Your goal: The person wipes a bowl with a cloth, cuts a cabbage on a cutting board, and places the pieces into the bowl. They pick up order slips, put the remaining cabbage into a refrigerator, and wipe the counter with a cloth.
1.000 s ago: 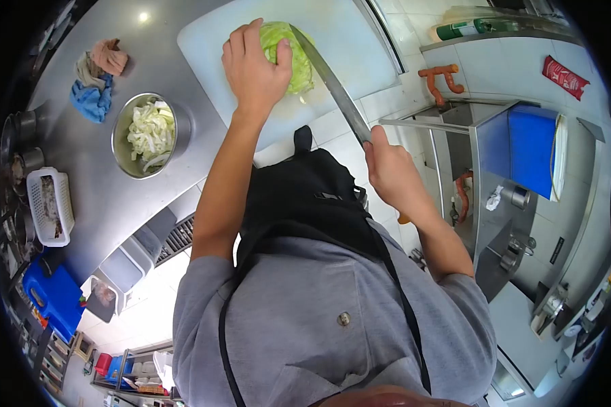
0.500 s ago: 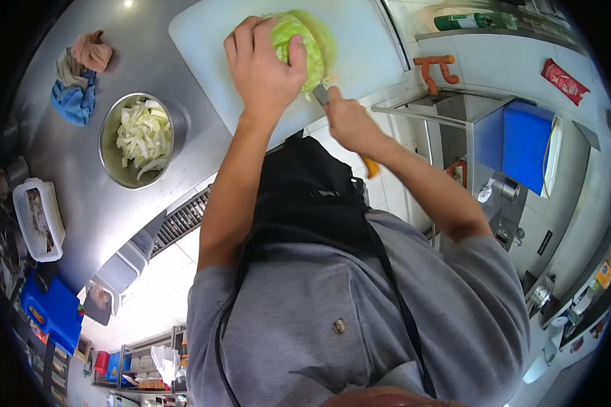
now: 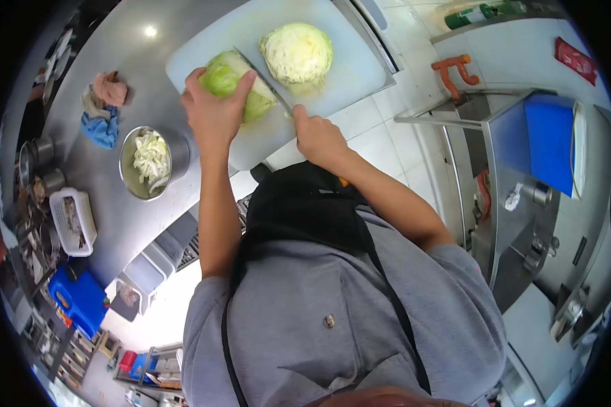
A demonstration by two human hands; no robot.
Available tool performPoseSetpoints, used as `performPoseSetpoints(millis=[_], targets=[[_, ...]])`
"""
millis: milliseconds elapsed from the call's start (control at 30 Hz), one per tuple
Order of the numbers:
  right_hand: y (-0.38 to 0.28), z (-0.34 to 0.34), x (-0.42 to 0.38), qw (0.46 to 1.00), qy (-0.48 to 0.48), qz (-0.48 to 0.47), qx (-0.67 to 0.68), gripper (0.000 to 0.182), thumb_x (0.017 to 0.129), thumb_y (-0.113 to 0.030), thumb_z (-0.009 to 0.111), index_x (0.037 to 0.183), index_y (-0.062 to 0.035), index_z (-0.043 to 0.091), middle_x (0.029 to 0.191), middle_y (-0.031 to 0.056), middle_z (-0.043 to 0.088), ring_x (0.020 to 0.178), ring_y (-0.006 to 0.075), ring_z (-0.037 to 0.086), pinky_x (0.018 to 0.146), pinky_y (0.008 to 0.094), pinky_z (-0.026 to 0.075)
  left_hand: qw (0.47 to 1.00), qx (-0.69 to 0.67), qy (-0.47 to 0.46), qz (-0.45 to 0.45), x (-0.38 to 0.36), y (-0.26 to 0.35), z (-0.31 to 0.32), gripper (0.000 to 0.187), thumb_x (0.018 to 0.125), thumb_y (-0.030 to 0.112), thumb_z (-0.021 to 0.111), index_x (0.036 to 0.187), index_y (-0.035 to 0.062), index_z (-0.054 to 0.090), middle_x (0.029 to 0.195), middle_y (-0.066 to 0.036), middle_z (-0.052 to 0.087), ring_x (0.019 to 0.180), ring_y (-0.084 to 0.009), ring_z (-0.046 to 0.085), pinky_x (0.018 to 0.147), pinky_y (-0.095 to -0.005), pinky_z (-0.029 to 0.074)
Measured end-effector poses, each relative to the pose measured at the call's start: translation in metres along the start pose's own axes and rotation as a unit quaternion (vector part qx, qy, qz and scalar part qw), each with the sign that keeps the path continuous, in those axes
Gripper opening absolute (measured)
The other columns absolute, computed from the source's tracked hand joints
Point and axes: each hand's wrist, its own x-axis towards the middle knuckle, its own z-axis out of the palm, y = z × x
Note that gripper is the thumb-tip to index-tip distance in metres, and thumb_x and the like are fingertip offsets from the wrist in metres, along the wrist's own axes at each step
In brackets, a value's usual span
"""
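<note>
My left hand (image 3: 214, 112) grips a green cabbage piece (image 3: 219, 80) on the white cutting board (image 3: 353, 76), fingers on its far side and thumb over its top. In my right hand (image 3: 320, 139) is a knife (image 3: 267, 86); its blade runs along the right side of that piece, pointing away from me. A larger, paler cabbage portion (image 3: 297, 53) sits on the board to the right of the blade. Left of the board stands a metal bowl (image 3: 124, 165) with sliced cabbage (image 3: 151, 160) inside.
Crumpled cloths (image 3: 102, 127) lie on the steel counter (image 3: 139, 68) beyond the bowl. A white plastic basket (image 3: 81, 220) and a blue container (image 3: 81, 298) are at the left. To the right, past the tiled floor (image 3: 366, 149), stands a steel sink unit (image 3: 506, 122).
The cabbage has come apart into two portions on the board. My left hand has moved left with one piece, and the knife now lies along that piece's side. The camera view has shifted.
</note>
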Motion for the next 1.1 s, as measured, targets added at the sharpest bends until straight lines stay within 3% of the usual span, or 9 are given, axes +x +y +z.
performPoseSetpoints(millis=[233,400,467,633,700,833,900,1000,1100], targets=[[0.032,-0.024,-0.020,0.999,-0.019,-0.035,0.037,0.016,0.093,-0.015,0.047,0.105,-0.0036,0.045,0.076,0.0279,0.063,0.076,0.0499,0.061,0.069,0.0586,0.047,0.905,-0.357,-0.092,-0.214,0.021,-0.042,-0.020,0.066,0.075,0.018,0.071,0.129,-0.0020,0.039,0.112,-0.021,0.056,0.102,-0.0298,0.060,0.082,-0.0383,0.052],[0.062,-0.042,-0.044,0.992,0.012,-0.070,0.103,0.017,0.094,-0.017,0.053,0.102,-0.0037,0.045,0.069,0.0265,0.060,0.071,0.0499,0.058,0.064,0.0570,0.044,0.883,-0.446,-0.050,-0.139,0.093,-0.084,-0.072,0.064,0.073,0.015,0.071,0.127,-0.0028,0.042,0.115,-0.018,0.057,0.104,-0.0293,0.058,0.084,-0.0400,0.052],[0.069,-0.047,-0.050,0.989,0.024,-0.076,0.121,0.017,0.093,-0.016,0.055,0.100,-0.0034,0.045,0.067,0.0260,0.059,0.069,0.0494,0.058,0.062,0.0560,0.044,0.988,-0.077,0.050,0.121,0.136,-0.115,-0.092,0.067,0.072,0.018,0.072,0.129,-0.0001,0.042,0.117,-0.019,0.056,0.108,-0.0344,0.056,0.090,-0.0445,0.049],[0.082,-0.042,-0.065,0.976,0.072,-0.055,0.199,0.014,0.095,-0.015,0.054,0.101,-0.0037,0.048,0.063,0.0208,0.060,0.055,0.0409,0.059,0.052,0.0466,0.045,0.944,0.313,0.053,0.090,0.154,-0.130,-0.083,0.082,0.065,0.031,0.077,0.138,0.0199,0.042,0.131,-0.024,0.047,0.125,-0.0438,0.044,0.099,-0.0505,0.043],[0.071,-0.057,-0.077,0.956,0.040,0.017,0.290,0.014,0.095,-0.016,0.053,0.102,-0.0036,0.049,0.062,0.0160,0.059,0.050,0.0321,0.058,0.048,0.0412,0.045,0.847,0.513,-0.011,0.140,0.153,-0.147,-0.067,0.086,0.063,0.039,0.078,0.140,0.0249,0.041,0.138,-0.025,0.042,0.134,-0.0427,0.034,0.102,-0.0597,0.036],[0.080,-0.063,-0.081,0.883,0.090,0.089,0.451,0.011,0.096,-0.013,0.052,0.095,-0.0025,0.051,0.062,0.0044,0.055,0.042,0.0082,0.048,0.039,0.0235,0.037,0.836,0.522,-0.153,0.068,0.169,-0.145,-0.055,0.082,0.066,0.042,0.079,0.136,0.0106,0.048,0.139,-0.026,0.045,0.132,-0.0473,0.035,0.108,-0.0524,0.032],[0.097,-0.061,-0.074,0.892,0.089,0.120,0.426,0.017,0.095,-0.015,0.053,0.104,-0.0014,0.054,0.062,0.0073,0.056,0.043,0.0123,0.050,0.042,0.0281,0.041,0.908,0.358,-0.165,0.145,0.159,-0.093,-0.037,0.080,0.073,0.045,0.075,0.137,0.0058,0.047,0.134,-0.026,0.050,0.131,-0.0441,0.039,0.106,-0.0496,0.035],[0.108,-0.064,-0.055,0.968,0.193,0.099,0.125,0.033,0.088,-0.020,0.058,0.120,-0.0117,0.058,0.073,0.0232,0.064,0.076,0.0449,0.063,0.069,0.0481,0.051,0.931,0.069,-0.308,0.183,0.136,-0.011,0.013,0.081,0.076,0.046,0.074,0.141,0.0080,0.044,0.138,-0.026,0.046,0.129,-0.0397,0.043,0.104,-0.0442,0.039],[0.104,-0.071,-0.006,0.969,0.229,0.074,-0.060,0.032,0.087,-0.022,0.060,0.119,-0.0153,0.059,0.086,0.0224,0.063,0.080,0.0419,0.064,0.069,0.0491,0.052,0.877,0.080,-0.337,0.333,0.109,0.021,0.081,0.090,0.069,0.050,0.078,0.143,0.0158,0.042,0.146,-0.024,0.036,0.135,-0.0428,0.033,0.107,-0.0471,0.035]])
